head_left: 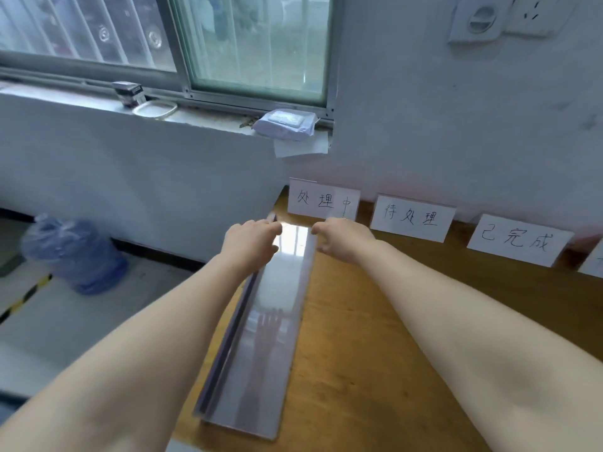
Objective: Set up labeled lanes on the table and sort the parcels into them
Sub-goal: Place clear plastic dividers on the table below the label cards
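Observation:
A long shiny metal channel (270, 327) lies lengthwise along the left side of the wooden table (391, 321), running from the near edge toward the wall. My left hand (251, 239) grips its far end on the left wall. My right hand (342, 238) grips the same far end on the right wall. Three white paper labels with handwritten characters lean against the wall: the first label (323, 200) just beyond the channel's far end, a second label (411, 217) to its right, and a third label (518, 240) further right. No parcel is in view.
A fourth white card (594, 262) shows partly at the right edge. The window sill holds a wrapped packet (285, 123), a small dark box (129, 93) and a lid. A blue water jug (75, 252) stands on the floor, left of the table.

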{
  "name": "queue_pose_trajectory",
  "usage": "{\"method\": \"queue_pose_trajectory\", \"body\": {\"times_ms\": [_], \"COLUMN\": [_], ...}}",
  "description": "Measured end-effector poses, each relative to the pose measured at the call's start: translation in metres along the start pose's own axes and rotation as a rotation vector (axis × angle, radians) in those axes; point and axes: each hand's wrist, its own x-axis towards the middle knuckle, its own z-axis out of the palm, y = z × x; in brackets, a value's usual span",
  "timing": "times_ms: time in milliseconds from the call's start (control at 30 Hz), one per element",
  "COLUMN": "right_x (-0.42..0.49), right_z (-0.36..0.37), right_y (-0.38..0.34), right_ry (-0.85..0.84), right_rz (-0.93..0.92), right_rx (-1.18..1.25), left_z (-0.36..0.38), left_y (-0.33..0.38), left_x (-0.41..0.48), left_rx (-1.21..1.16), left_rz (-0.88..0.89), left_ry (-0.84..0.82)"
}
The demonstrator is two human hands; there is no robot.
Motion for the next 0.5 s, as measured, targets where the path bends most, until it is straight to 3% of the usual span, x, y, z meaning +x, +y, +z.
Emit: {"method": "queue_pose_trajectory", "body": {"times_ms": [500], "right_x": [0.027], "right_z": [0.071], "right_y": [-0.052], "right_ry": [-0.181], "right_rz": [0.091], "right_rx": [0.088], "left_z": [0.099], "left_y": [-0.024], "left_x": [-0.015], "left_rx": [-0.136], "left_rz": [-0.3], "left_ry": [-0.308]}}
